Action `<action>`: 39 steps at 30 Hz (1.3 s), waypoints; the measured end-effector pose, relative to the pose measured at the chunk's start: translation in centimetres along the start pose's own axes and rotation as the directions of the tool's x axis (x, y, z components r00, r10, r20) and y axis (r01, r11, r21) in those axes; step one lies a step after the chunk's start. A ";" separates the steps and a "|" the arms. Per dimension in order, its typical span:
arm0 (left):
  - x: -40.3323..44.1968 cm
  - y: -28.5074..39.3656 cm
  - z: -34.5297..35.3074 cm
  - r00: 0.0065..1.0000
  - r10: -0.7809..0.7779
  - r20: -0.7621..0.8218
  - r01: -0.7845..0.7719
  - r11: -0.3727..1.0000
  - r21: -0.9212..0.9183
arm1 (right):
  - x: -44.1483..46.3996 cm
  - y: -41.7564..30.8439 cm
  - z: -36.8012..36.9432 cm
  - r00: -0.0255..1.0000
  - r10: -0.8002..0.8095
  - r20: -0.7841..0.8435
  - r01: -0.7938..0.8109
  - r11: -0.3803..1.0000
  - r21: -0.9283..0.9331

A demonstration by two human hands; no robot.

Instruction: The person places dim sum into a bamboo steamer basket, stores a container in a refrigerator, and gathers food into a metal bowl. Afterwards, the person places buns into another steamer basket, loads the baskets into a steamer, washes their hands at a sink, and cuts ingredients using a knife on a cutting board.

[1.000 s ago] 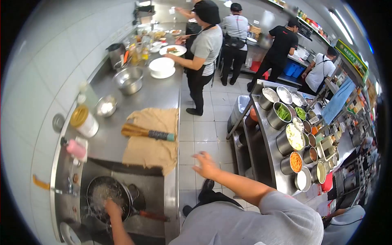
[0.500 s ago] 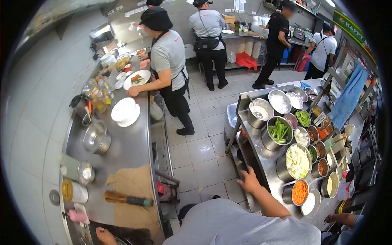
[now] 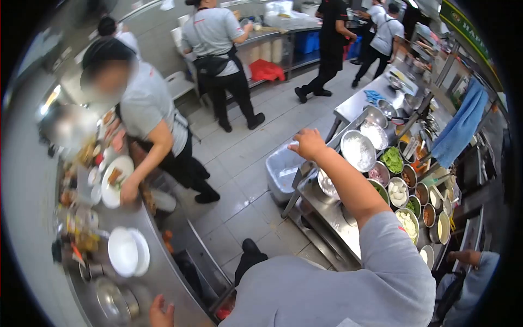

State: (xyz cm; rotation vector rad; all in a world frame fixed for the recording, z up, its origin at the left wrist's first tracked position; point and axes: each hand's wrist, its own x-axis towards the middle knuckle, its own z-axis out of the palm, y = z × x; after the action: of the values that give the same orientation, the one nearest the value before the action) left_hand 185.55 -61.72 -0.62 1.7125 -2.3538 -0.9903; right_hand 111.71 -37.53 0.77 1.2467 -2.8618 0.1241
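My right hand (image 3: 308, 144) is stretched forward in mid-air, above and beside the white-lined bin (image 3: 283, 169). Its fingers are partly bent and hold nothing. Beneath my right forearm lies the corner of the steel prep table (image 3: 321, 210), where metal pots of chopped vegetables stand; my arm covers some of them. My left hand (image 3: 161, 313) is low at the bottom edge, by the left steel counter (image 3: 158, 272). Its thumb and fingers are apart, with nothing seen in them. Nearest to it is a steel bowl (image 3: 117, 300); white bowls (image 3: 124, 252) stand farther up the counter.
A co-worker (image 3: 155, 103) at the left counter has a hand on a plate of food (image 3: 115, 182). More people stand along the back counter. A blue towel (image 3: 462, 122) hangs on the right rack. Another person's arm (image 3: 466, 257) shows at lower right. Tiled floor (image 3: 239, 185) runs between the counters.
I have moved forward along the aisle, and the view has shifted. My right hand has swung forward and up, from beside the prep table to above the bin. My left hand remains low.
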 end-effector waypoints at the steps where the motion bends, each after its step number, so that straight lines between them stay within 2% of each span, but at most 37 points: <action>1: 4.4 1.7 0.6 0.984 0.175 -0.021 -0.174 0.984 0.021 | 1.4 1.3 -0.2 0.977 0.148 0.151 -0.122 0.977 -0.174; 2: 8.9 3.6 1.1 0.936 0.351 -0.035 -0.349 0.936 0.047 | 2.6 2.8 0.3 0.969 0.200 0.145 -0.173 0.969 -0.178; 4: 15.5 14.1 3.2 0.952 0.294 0.087 -0.260 0.925 -0.276 | 3.3 5.7 2.3 0.918 0.274 0.286 -0.216 0.951 -0.221; 5: 20.0 16.7 5.3 0.911 0.376 0.170 -0.343 0.919 -0.194 | 2.6 6.1 2.1 0.903 0.303 0.304 -0.301 0.952 -0.054; 6: 23.9 19.4 7.2 0.859 0.444 0.254 -0.428 0.896 -0.118 | 2.3 6.2 2.1 0.887 0.343 0.310 -0.343 0.938 -0.055; 8: 26.6 31.5 8.8 0.587 0.711 0.388 -0.786 0.616 0.060 | 2.5 5.9 1.8 0.925 0.286 0.249 -0.311 0.948 0.063; 9: 27.6 36.8 10.3 0.483 0.775 0.409 -0.825 0.559 -0.085 | 2.4 5.5 1.4 0.929 0.311 0.201 -0.334 0.938 0.095; 10: 28.4 41.7 11.9 0.374 0.832 0.410 -0.839 0.492 -0.232 | 2.2 5.3 1.1 0.916 0.346 0.204 -0.371 0.923 0.100; 11: 29.0 46.3 13.3 0.338 0.841 0.423 -0.852 0.464 -0.242 | 2.4 5.5 0.8 0.919 0.366 0.148 -0.386 0.911 0.143; 13: 30.4 53.9 15.4 0.117 0.842 0.527 -0.774 0.410 -0.483 | 2.4 5.9 1.9 0.930 0.367 -0.005 -0.357 0.908 0.218; 14: 32.3 57.0 17.0 0.079 0.839 0.538 -0.778 0.390 -0.493 | 2.4 6.2 2.1 0.915 0.403 -0.011 -0.391 0.894 0.218; 16: 36.5 62.5 20.7 -0.060 0.773 0.631 -0.791 0.349 -0.502 | 2.7 6.1 1.9 0.919 0.394 -0.037 -0.371 0.890 0.266; 17: 39.9 64.5 23.5 -0.030 0.708 0.706 -0.686 0.499 -0.530 | 2.9 6.0 1.8 0.903 0.427 -0.049 -0.399 0.874 0.277; 18: 43.4 66.4 26.3 -0.056 0.699 0.713 -0.700 0.482 -0.527 | 3.2 6.1 1.5 0.895 0.445 -0.031 -0.417 0.859 0.298; 19: 46.9 68.0 29.2 0.149 0.635 0.758 -0.481 0.716 -0.506 | 3.5 6.3 0.9 0.890 0.457 -0.010 -0.431 0.846 0.316; 20: 50.8 68.8 32.1 0.327 0.497 0.804 -0.195 0.868 -0.457 | 3.5 6.2 0.6 0.880 0.474 -0.012 -0.445 0.834 0.325; 22: 61.8 66.5 38.6 0.528 0.520 0.671 -0.390 0.851 -0.353 | 4.2 6.8 -0.1 0.869 0.491 -0.064 -0.435 0.819 0.375; 24: 75.6 60.8 45.7 0.594 0.566 0.572 -0.629 0.770 -0.109 | 5.2 7.8 -0.8 0.845 0.531 -0.062 -0.465 0.787 0.406; 25: 76.9 60.1 45.5 0.678 0.399 0.618 -0.417 0.900 -0.124 | 5.5 7.8 -0.8 0.833 0.552 -0.041 -0.484 0.762 0.431; 26: 78.1 59.3 45.2 0.719 0.209 0.662 -0.176 0.977 -0.118 | 6.2 8.1 -0.6 0.814 0.580 -0.029 -0.512 0.740 0.437; 27: 81.4 57.1 45.5 0.546 0.091 0.833 0.111 0.978 -0.179 | 6.9 8.9 -0.5 0.790 0.613 0.024 -0.573 0.724 0.385; 28: 80.7 56.3 44.8 0.546 -0.008 0.838 0.238 0.960 -0.145 | 7.5 9.7 -0.8 0.758 0.649 0.072 -0.633 0.703 0.323; 29: 82.7 53.0 46.5 0.430 -0.027 0.903 0.392 0.906 -0.160 | 8.8 10.1 -1.4 0.695 0.691 0.197 -0.717 0.648 0.256; 30: 84.8 50.7 47.5 0.435 -0.189 0.880 0.499 0.864 -0.061 | 9.7 10.4 -0.5 0.658 0.728 0.195 -0.751 0.614 0.244; 31: 85.5 50.1 47.4 0.425 -0.349 0.835 0.571 0.819 0.052 | 10.7 10.7 2.0 0.577 0.799 0.171 -0.813 0.540 0.218; 32: 86.5 50.0 47.1 0.424 -0.391 0.817 0.564 0.820 0.099 | 12.0 10.9 4.3 0.491 0.858 0.150 -0.866 0.460 0.197; 33: 86.8 50.1 47.4 0.418 -0.397 0.817 0.534 0.835 0.133 | 14.2 10.9 5.9 0.351 0.897 0.267 -0.929 0.297 0.223; 34: 88.0 50.7 47.8 0.405 -0.387 0.828 0.493 0.855 0.159 | 16.5 10.9 6.8 0.305 0.912 0.275 -0.943 0.250 0.217; 36: 91.2 53.9 48.6 0.397 -0.348 0.849 0.391 0.901 0.187 | 21.3 10.6 8.5 0.220 0.817 0.533 -0.976 0.184 0.120; 39: 97.3 61.5 50.3 0.391 -0.261 0.883 0.236 0.955 0.178 | 27.9 10.5 11.1 0.230 0.705 0.671 -0.973 0.141 0.185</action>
State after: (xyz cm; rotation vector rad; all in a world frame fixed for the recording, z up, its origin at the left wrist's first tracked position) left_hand 77.13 -113.09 -37.73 1.8252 -2.5831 -2.5092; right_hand 85.18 -51.61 -9.63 -0.9448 -3.6017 0.9166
